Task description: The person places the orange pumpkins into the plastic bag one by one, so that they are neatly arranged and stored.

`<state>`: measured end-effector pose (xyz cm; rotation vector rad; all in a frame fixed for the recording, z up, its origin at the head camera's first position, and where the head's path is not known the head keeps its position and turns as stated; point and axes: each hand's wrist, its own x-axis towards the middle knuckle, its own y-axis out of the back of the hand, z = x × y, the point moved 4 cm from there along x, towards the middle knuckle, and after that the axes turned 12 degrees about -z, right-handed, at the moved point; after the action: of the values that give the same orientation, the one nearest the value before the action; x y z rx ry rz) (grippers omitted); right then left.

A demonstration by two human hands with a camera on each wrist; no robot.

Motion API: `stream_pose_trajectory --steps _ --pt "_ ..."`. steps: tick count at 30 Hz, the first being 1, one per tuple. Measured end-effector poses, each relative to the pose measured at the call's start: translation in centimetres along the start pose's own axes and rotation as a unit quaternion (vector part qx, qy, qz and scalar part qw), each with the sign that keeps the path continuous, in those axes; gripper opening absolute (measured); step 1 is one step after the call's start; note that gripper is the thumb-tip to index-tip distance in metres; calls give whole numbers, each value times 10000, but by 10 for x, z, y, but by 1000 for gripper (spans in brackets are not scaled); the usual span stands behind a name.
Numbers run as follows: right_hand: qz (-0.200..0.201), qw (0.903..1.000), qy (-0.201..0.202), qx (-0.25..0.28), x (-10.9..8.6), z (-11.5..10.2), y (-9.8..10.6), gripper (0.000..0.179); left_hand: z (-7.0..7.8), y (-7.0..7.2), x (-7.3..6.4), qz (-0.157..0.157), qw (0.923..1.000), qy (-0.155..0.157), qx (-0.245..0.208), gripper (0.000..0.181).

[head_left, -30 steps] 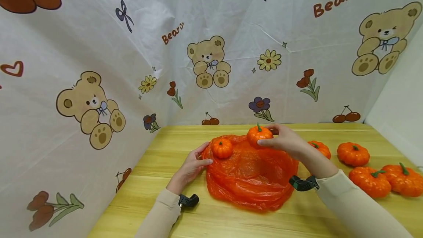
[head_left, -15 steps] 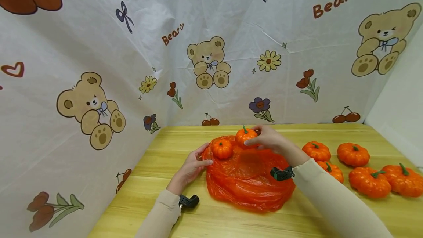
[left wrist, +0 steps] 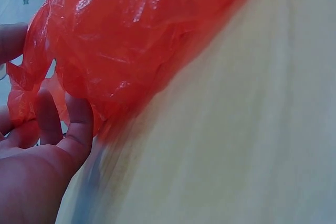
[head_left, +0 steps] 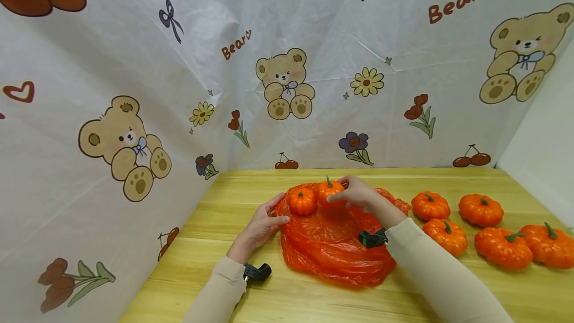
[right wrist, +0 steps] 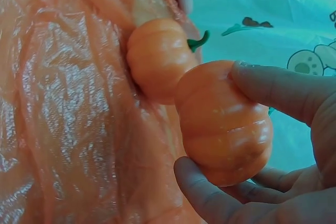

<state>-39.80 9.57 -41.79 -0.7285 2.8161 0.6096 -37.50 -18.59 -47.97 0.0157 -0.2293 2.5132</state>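
Observation:
A red translucent plastic bag [head_left: 334, 263] lies spread on the wooden table, its mouth open. My left hand [head_left: 260, 223] grips the bag's left edge; in the left wrist view its fingers [left wrist: 79, 121] curl at the crumpled plastic. One small orange pumpkin [head_left: 302, 201] with a green stem sits in the bag near that hand. Just right of it, my right hand [head_left: 362, 196] holds a second small pumpkin [head_left: 328, 193] over the bag. The right wrist view shows this held pumpkin [right wrist: 226, 124] between thumb and fingers, overlapping the first pumpkin [right wrist: 157, 59].
On the table's right side rest several more pumpkins, the nearest one [head_left: 445, 237] close to the right forearm and another [head_left: 548, 244] near the right edge. Behind the table [head_left: 264, 303] hangs a white cloth [head_left: 323, 128] printed with bears and flowers.
My right hand has carried its pumpkin left and slightly down, up beside the one in the bag. Two pumpkins on the right have come out from behind the arm. The left hand stays put.

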Motion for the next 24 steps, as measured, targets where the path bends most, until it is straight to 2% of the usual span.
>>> stream_pose_trajectory --steps 11,24 --pt "213 9996 -179 -98 9 16 -7 81 4 -4 -2 -3 10000 22 0 90" --pt "250 9996 -121 -65 13 27 -15 79 4 -4 -2 -15 10000 -1 43 91"
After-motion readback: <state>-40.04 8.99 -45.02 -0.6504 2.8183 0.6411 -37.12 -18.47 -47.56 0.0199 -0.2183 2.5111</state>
